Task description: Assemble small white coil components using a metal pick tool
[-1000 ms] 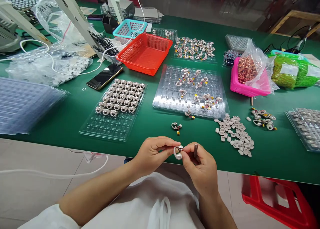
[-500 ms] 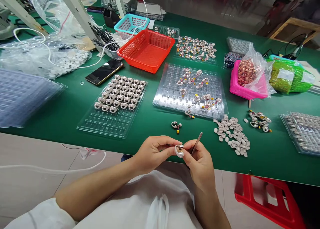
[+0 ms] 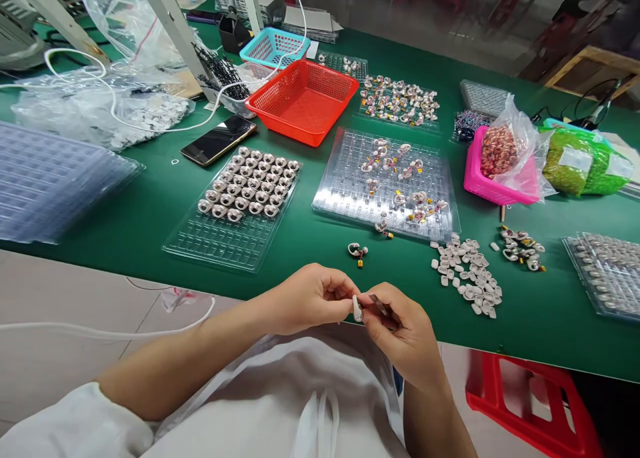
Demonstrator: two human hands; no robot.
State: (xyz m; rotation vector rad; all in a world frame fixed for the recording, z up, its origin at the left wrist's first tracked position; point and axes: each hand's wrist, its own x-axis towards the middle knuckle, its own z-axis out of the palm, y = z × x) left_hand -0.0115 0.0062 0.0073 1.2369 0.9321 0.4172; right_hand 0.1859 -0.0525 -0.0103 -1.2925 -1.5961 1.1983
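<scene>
My left hand (image 3: 310,298) pinches a small white earbud shell (image 3: 357,308) at the table's near edge. My right hand (image 3: 403,331) is closed on thin metal tweezers (image 3: 379,305), whose tip touches the shell. Just beyond my hands one loose earbud part (image 3: 357,250) with a yellow tag lies on the green mat. A heap of white shell covers (image 3: 467,271) lies to the right of it. Ahead on the left, a clear tray (image 3: 235,208) holds rows of finished shells. A second clear tray (image 3: 387,181) carries scattered wired parts.
Behind the trays stand a red basket (image 3: 303,101), a teal basket (image 3: 274,48), a phone (image 3: 219,140) and a pink basket (image 3: 493,181) with a bag of copper coils. Stacked clear trays (image 3: 45,181) lie far left. A red stool (image 3: 535,398) stands at lower right.
The tweezers, upright half a second ago, are now tipped down onto the shell. Both hands have dropped slightly toward my lap; the view has shifted a little.
</scene>
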